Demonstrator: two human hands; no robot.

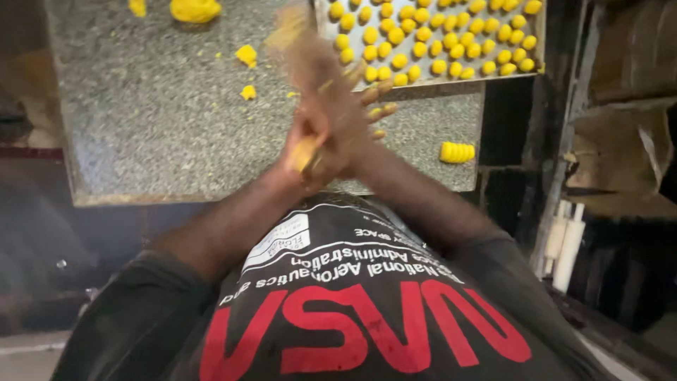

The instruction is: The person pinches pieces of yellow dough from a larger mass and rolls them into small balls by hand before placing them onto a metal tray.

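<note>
Your left hand point(310, 134) and right hand point(352, 113) were pressed together over the counter point(155, 127), closed around yellow dough point(305, 152), rolling it. The tray point(321, 28) of finished pieces sat far right, within reach.

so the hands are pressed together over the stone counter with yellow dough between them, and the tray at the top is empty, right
Not quite. The head view shows the tray filled with rows of small yellow dough balls. The rest holds: both hands are pressed together over the stone counter with yellow dough between them.

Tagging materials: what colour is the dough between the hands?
Yellow dough, pressed between left hand and right hand; head view.
</note>
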